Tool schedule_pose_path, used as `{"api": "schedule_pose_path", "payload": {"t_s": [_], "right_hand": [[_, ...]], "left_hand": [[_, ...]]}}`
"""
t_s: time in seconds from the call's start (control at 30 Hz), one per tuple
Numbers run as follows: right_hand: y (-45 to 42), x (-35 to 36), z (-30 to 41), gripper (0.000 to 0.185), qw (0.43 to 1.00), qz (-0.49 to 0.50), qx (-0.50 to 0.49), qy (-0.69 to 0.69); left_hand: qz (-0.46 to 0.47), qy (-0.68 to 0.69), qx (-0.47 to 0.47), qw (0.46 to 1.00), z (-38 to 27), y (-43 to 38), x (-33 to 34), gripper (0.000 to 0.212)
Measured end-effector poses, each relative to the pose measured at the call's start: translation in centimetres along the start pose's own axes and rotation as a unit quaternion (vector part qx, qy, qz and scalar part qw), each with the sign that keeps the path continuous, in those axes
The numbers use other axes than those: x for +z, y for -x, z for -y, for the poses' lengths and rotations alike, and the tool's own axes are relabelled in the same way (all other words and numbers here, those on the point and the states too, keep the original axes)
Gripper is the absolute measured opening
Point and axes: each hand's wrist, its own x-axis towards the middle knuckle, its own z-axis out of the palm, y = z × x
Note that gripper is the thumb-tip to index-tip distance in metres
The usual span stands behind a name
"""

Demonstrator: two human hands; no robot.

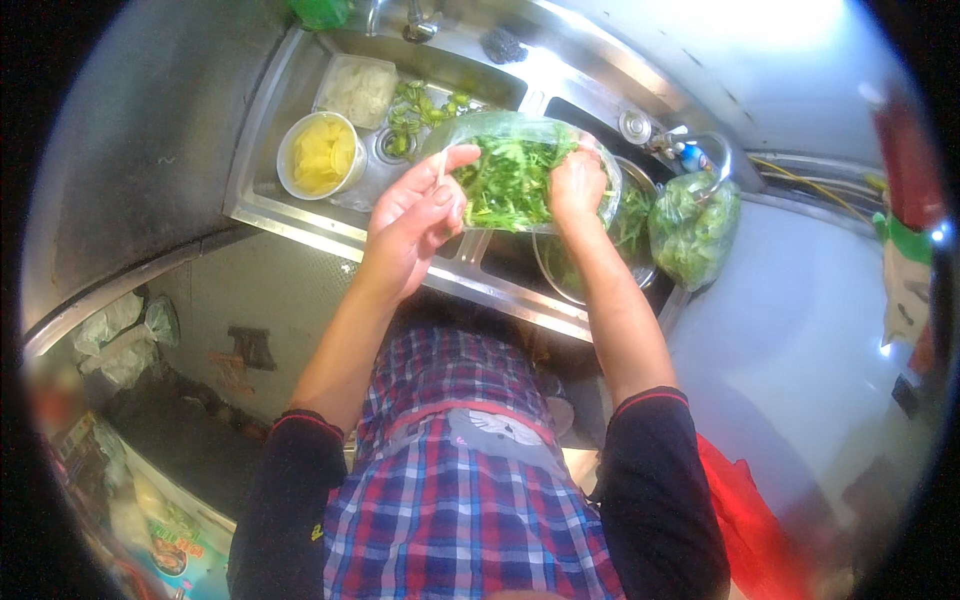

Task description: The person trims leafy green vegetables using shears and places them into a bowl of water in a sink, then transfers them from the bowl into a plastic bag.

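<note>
A clear plastic bag (480,129) full of leafy greens (510,184) spans my two hands above the sink. My left hand (416,217) holds the bag's left edge, with a thin white strip crossing its index finger. At the bag's right end, my right hand (577,184) is among the greens; its fingertips are partly hidden, so its grip cannot be told. Below and to the right, a round metal bowl (553,276) with more greens sits over the right basin, partly covered by the bag and my forearm.
In the left basin of the steel sink (300,229) are a white tub of yellow slices (324,156), a clear container of pale food (360,91) and green scraps (420,109). A filled bag of greens (694,232) stands right, under a curved faucet (720,142).
</note>
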Motion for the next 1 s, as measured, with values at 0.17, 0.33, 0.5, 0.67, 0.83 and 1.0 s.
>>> {"api": "schedule_pose_path", "payload": {"t_s": [0.17,0.33,0.5,0.67,0.83,1.0], "right_hand": [[1.5,-5.8,0.1,0.027,0.987,-0.019,-0.159,-0.028],[3.1,-6.6,1.8,0.037,0.939,-0.074,-0.299,-0.155],[2.7,-2.7,3.5,0.028,0.957,0.033,-0.270,-0.098],[4.5,-8.5,5.4,0.010,0.953,-0.096,-0.256,-0.133],[7.2,-10.5,0.2,0.013,0.934,-0.094,-0.185,-0.292],[9.0,0.6,-13.5,0.053,0.904,0.034,0.235,-0.356]], "left_hand": [[-0.020,-0.047,0.017,0.999,-0.1,-1.3,-0.6,0.054],[-0.032,-0.053,0.004,0.998,-0.5,-1.8,-1.0,0.056],[-0.033,-0.092,-0.006,0.995,-0.8,-3.1,0.6,0.058],[-0.060,-0.095,-0.004,0.994,-2.0,-3.0,-0.9,0.060],[-0.058,-0.101,-0.003,0.993,-2.3,-3.1,-1.1,0.058],[-0.073,-0.098,-0.009,0.992,-2.1,-2.9,-0.5,0.053]]}}
